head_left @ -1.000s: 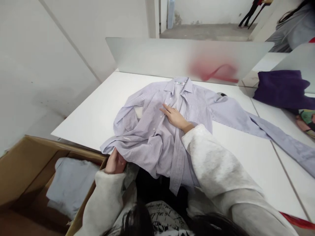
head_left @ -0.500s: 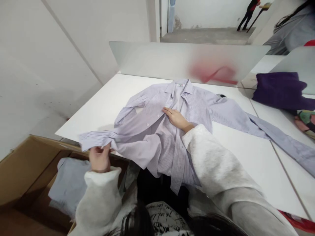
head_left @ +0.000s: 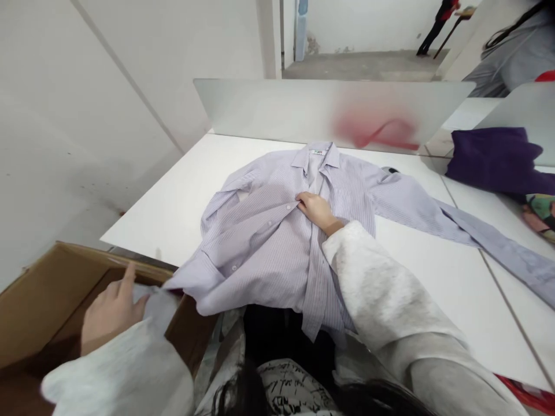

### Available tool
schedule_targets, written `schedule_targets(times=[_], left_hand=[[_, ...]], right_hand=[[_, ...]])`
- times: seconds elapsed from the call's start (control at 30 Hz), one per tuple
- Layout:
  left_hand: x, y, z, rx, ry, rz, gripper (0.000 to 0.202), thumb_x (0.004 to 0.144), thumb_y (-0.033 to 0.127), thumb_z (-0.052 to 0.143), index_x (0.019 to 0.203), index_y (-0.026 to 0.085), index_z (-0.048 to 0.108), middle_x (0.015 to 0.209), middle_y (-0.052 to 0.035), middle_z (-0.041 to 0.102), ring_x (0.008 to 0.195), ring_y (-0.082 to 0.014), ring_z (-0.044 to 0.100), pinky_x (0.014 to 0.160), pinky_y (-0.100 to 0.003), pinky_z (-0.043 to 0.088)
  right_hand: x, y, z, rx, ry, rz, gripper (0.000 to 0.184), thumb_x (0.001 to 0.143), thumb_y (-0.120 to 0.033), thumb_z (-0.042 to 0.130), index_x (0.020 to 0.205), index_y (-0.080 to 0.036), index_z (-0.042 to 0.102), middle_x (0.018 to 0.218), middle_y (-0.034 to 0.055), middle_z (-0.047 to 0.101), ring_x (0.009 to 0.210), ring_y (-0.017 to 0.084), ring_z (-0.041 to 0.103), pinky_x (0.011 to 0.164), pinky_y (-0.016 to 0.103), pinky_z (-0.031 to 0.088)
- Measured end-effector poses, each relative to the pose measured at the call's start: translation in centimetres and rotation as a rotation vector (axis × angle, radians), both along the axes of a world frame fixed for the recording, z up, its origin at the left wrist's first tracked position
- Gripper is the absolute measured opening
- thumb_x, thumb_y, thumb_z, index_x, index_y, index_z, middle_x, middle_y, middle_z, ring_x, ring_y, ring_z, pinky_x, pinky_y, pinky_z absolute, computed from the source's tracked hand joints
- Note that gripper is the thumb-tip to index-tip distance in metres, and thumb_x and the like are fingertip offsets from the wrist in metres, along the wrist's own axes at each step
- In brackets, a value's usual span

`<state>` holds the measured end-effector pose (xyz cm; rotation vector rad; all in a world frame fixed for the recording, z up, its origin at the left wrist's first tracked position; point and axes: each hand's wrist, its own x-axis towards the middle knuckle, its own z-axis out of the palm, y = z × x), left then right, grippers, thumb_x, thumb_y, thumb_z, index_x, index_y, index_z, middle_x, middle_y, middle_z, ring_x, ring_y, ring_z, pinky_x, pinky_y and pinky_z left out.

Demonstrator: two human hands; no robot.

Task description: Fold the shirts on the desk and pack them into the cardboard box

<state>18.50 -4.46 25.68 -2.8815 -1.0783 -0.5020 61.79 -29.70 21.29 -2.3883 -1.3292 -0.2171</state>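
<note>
A lilac striped button-up shirt (head_left: 260, 242) lies face up on the white table (head_left: 173, 202), collar away from me, its hem hanging over the near edge. Its right sleeve (head_left: 477, 231) stretches far across the table to the right. My right hand (head_left: 316, 209) rests on the chest by the button placket, fingers curled onto the fabric. My left hand (head_left: 110, 309) is low at the left over the cardboard box (head_left: 43, 289), pinching the end of the shirt's left sleeve, index finger raised.
The open box stands against the table's near left corner with pale cloth inside. A frosted divider panel (head_left: 281, 110) closes the table's far edge. A purple garment (head_left: 494, 159) lies beyond the right divider, where another person's grey sleeve (head_left: 511, 58) shows.
My left hand has pulled the left sleeve out from the bunched front and drawn it down-left over the box. The shirt front now lies flatter. My right hand's fingers have curled.
</note>
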Motion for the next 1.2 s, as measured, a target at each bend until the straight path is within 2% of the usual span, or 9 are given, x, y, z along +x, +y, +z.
schedule_targets(times=[0.23, 0.33, 0.43, 0.57, 0.73, 0.9, 1.0, 1.1, 1.2], left_hand=[[4.5, -3.6, -3.4, -0.014, 0.028, -0.590, 0.034, 0.089, 0.042, 0.045, 0.113, 0.024, 0.062, 0.127, -0.0105, 0.059, 0.126, -0.0315, 0.047, 0.102, -0.050, 0.041], [6.0, -3.8, -3.7, -0.063, 0.029, -0.617, 0.027, 0.090, 0.040, 0.045, 0.094, 0.023, 0.065, 0.111, -0.0086, 0.068, 0.111, -0.0267, 0.059, 0.097, -0.045, 0.045], [6.7, -3.3, -3.6, -0.095, 0.030, -0.538, 0.032, 0.087, 0.045, 0.049, 0.105, 0.021, 0.061, 0.115, -0.0097, 0.067, 0.105, -0.0254, 0.062, 0.092, -0.041, 0.049], [6.8, -3.5, -1.8, -0.111, -0.024, -0.535, 0.029, 0.089, 0.044, 0.044, 0.084, 0.021, 0.060, 0.117, -0.0112, 0.066, 0.109, -0.0266, 0.061, 0.091, -0.040, 0.049], [4.8, -7.8, 3.0, -0.158, -0.323, -0.441, 0.013, 0.090, 0.030, 0.050, 0.083, 0.020, 0.056, 0.106, -0.0080, 0.069, 0.083, -0.0160, 0.066, 0.069, -0.025, 0.051], [3.5, -12.3, 4.5, -0.665, -0.074, -0.676, 0.028, 0.085, 0.051, 0.053, 0.089, 0.026, 0.066, 0.103, -0.0049, 0.071, 0.088, -0.0181, 0.067, 0.080, -0.026, 0.054], [4.0, -11.5, 2.5, -0.863, 0.074, -0.524, 0.041, 0.082, 0.057, 0.051, 0.104, 0.027, 0.067, 0.101, -0.0060, 0.073, 0.091, -0.0210, 0.068, 0.081, -0.030, 0.055], [4.5, -8.8, -0.7, -0.761, -0.150, -0.104, 0.051, 0.079, 0.063, 0.048, 0.101, 0.020, 0.062, 0.095, -0.0100, 0.071, 0.084, -0.0232, 0.069, 0.074, -0.034, 0.057], [4.6, -6.5, -3.8, -0.651, -0.353, 0.090, 0.058, 0.075, 0.067, 0.049, 0.105, 0.018, 0.055, 0.100, -0.0127, 0.068, 0.089, -0.0247, 0.067, 0.073, -0.035, 0.056]], right_hand=[[0.0, 0.1, -0.2, -0.013, -0.082, 0.129, 0.031, 0.092, -0.025, 0.049, 0.120, -0.016, 0.061, 0.118, 0.0128, 0.061, 0.107, 0.025, 0.056, 0.089, 0.037, 0.043], [0.0, 0.0, -0.5, -0.027, -0.086, 0.118, 0.031, 0.093, -0.025, 0.047, 0.118, -0.019, 0.064, 0.121, 0.0123, 0.061, 0.109, 0.025, 0.056, 0.090, 0.038, 0.043], [0.0, 0.0, -0.7, -0.028, -0.086, 0.115, 0.030, 0.094, -0.024, 0.045, 0.115, -0.020, 0.066, 0.121, 0.0114, 0.062, 0.111, 0.025, 0.057, 0.090, 0.040, 0.044], [0.0, 0.1, -0.6, -0.012, -0.071, 0.108, 0.032, 0.093, -0.021, 0.045, 0.116, -0.017, 0.066, 0.126, 0.0116, 0.061, 0.113, 0.025, 0.057, 0.094, 0.040, 0.045], [-0.2, 0.1, -0.2, 0.076, -0.054, 0.060, 0.037, 0.092, -0.016, 0.040, 0.120, -0.008, 0.063, 0.131, 0.0126, 0.058, 0.120, 0.021, 0.054, 0.103, 0.034, 0.041], [0.0, 0.0, -0.4, 0.013, -0.045, 0.053, 0.041, 0.087, -0.009, 0.042, 0.123, -0.008, 0.060, 0.134, 0.0136, 0.055, 0.120, 0.021, 0.053, 0.102, 0.034, 0.041], [0.4, -0.1, -0.7, -0.040, -0.049, 0.050, 0.045, 0.083, -0.003, 0.040, 0.121, -0.013, 0.063, 0.135, 0.0118, 0.055, 0.116, 0.023, 0.055, 0.097, 0.038, 0.042], [0.5, -0.3, -0.6, -0.015, -0.069, -0.017, 0.043, 0.085, -0.005, 0.040, 0.116, -0.018, 0.067, 0.131, 0.0088, 0.059, 0.112, 0.026, 0.053, 0.094, 0.045, 0.038], [0.3, -0.5, 0.0, 0.021, -0.081, -0.076, 0.040, 0.087, -0.008, 0.041, 0.114, -0.021, 0.068, 0.127, 0.0082, 0.061, 0.111, 0.029, 0.048, 0.093, 0.048, 0.034]])
